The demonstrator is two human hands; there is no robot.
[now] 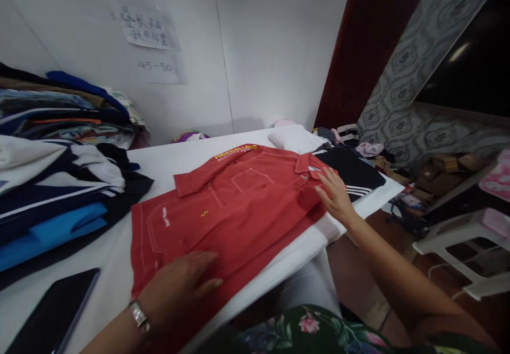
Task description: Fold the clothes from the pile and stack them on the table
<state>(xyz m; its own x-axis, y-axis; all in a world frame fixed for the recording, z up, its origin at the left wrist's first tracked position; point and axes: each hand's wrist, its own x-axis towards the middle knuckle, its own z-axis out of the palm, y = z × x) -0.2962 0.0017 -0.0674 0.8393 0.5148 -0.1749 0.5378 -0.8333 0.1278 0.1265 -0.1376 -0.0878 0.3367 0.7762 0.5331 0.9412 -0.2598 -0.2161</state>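
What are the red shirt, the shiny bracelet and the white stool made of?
The red shirt: cloth, maybe cotton, matte, with soft creases and pale stitching.
The bracelet: probably metal, polished, since it gleams silvery.
The white stool: likely plastic, fairly smooth, with rounded, moulded-looking edges.

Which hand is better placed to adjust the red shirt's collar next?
Probably the right hand: it is beside the collar, fingers spread, while the left hand is nearer the hem.

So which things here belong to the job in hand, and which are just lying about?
Seemingly part of it:
red shirt, spread out
left hand and right hand, both at the shirt
white table underneath

Probably just lying about:
phone
white stool
cardboard boxes
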